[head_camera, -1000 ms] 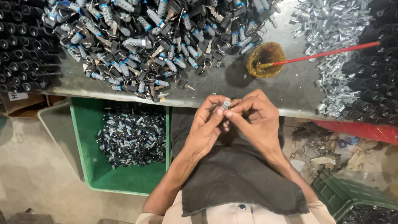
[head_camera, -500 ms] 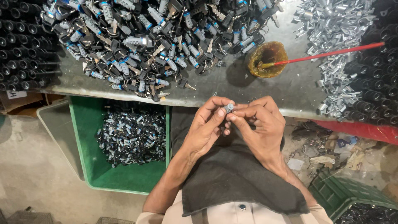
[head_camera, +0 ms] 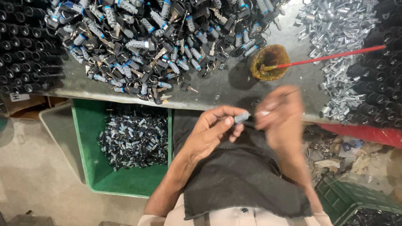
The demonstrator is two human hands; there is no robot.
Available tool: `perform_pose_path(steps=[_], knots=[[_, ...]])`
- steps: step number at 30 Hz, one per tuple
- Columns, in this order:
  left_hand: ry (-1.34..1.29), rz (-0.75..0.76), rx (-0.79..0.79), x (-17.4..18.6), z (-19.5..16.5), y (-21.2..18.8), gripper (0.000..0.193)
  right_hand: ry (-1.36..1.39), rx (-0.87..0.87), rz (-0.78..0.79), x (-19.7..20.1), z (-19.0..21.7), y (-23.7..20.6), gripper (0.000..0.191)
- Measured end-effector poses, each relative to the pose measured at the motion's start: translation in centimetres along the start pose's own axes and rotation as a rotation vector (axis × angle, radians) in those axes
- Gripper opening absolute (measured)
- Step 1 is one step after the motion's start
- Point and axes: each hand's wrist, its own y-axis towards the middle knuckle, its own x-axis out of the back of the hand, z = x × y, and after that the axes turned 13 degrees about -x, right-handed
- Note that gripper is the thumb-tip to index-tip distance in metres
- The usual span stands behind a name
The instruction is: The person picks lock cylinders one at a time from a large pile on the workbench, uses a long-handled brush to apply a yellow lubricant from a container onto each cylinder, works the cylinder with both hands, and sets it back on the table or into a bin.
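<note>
My left hand (head_camera: 211, 132) pinches a small grey lock cylinder (head_camera: 241, 117) between thumb and fingers, just below the table's front edge. My right hand (head_camera: 280, 115) is blurred with motion right beside it, fingers close to the cylinder's end; whether it holds anything is unclear, though a thin pale sliver shows at its fingertips. Both hands hover over a dark cloth (head_camera: 238, 175) on my lap. A big heap of lock cylinders with keys (head_camera: 155, 42) covers the grey table above.
A small brown bowl (head_camera: 269, 62) with a red stick (head_camera: 335, 55) stands on the table. Silver metal pieces (head_camera: 335, 29) lie at right, black tubes (head_camera: 21, 54) at both ends. A green crate (head_camera: 90, 125) of finished cylinders sits at left below; another green crate (head_camera: 356, 201) at lower right.
My hands have parted a little. The right hand has swung out to the right and upward, now blurred, while the left keeps hold of the cylinder.
</note>
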Motion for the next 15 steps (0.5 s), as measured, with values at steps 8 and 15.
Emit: perform_pose_path(steps=[8,15], knots=[[-0.020,-0.139,-0.235,-0.9,1.8,5.3,0.025,-1.010,0.522,-0.281,1.7,7.7,1.7,0.009],[-0.261,-0.171,-0.163,-0.5,2.4,6.4,0.025,-0.308,0.380,-0.241,2.7,5.9,-0.2,0.011]])
